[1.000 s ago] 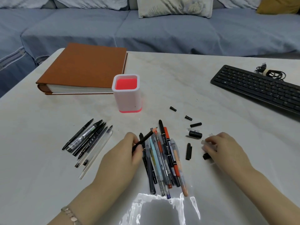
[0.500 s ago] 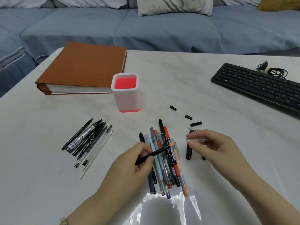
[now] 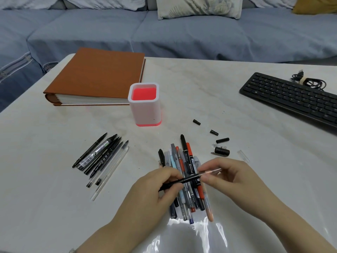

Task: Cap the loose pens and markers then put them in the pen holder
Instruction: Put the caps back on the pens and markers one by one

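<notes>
My left hand (image 3: 160,187) grips a thin black pen (image 3: 184,180) held crosswise above a pile of pens and markers (image 3: 187,179). My right hand (image 3: 229,176) pinches a clear cap (image 3: 211,171) that sits over the pen's tip. The white pen holder (image 3: 145,108) with a red inside stands upright behind the pile. A second group of black and clear pens (image 3: 102,159) lies to the left. Several loose black caps (image 3: 221,146) and a clear cap (image 3: 243,156) lie right of the pile.
A thick brown album (image 3: 98,75) lies at the back left, next to the holder. A black keyboard (image 3: 291,99) and a coiled cable (image 3: 308,82) sit at the right. A clear plastic bag (image 3: 191,236) lies at the near edge. A blue sofa stands behind the table.
My right hand picked a clear cap up from the table and brought it left onto the tip of the black pen. My left hand lifted the pen and turned it towards the right.
</notes>
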